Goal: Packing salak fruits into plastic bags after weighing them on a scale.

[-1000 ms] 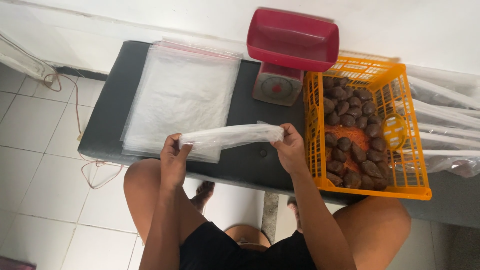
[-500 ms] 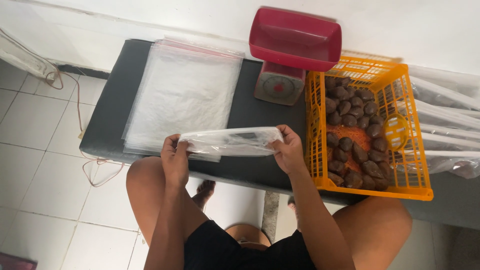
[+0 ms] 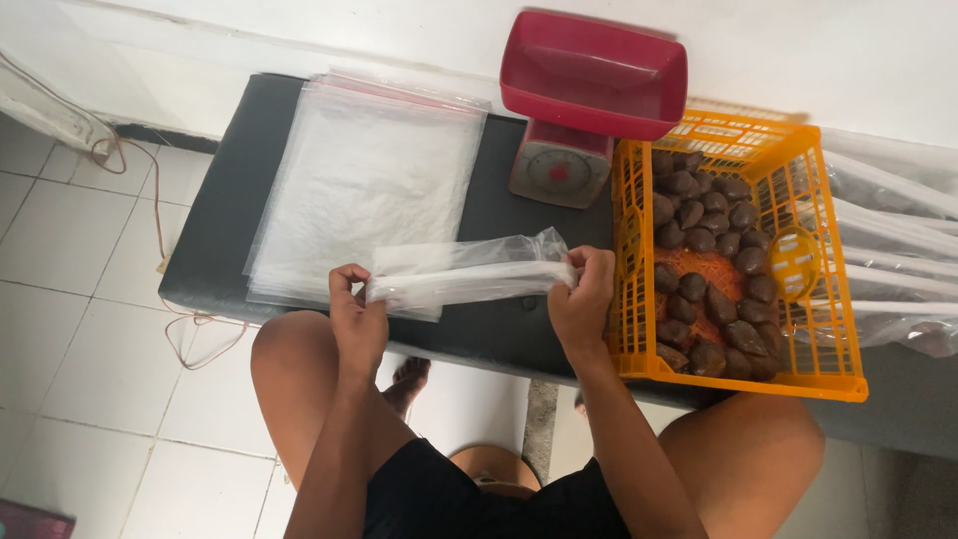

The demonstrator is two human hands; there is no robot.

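Wall: white, plain, ran beyond the bench.
Floor: pale square tiles lay left of and below the hands.
Bench: dark, low, sat under the hands.
Light: soft, even daylight.

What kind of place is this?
Probably a small home or informal packing spot, not a factory: a red kitchen scale and an orange crate of dark brown fruits sit on a low dark bench beside stacked clear plastic bags, over a tiled floor.

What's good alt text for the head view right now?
Seated person's left hand and right hand hold a clear plastic bag between them over a dark bench. Nearby are a stack of bags, a red scale and an orange crate of brown fruit.
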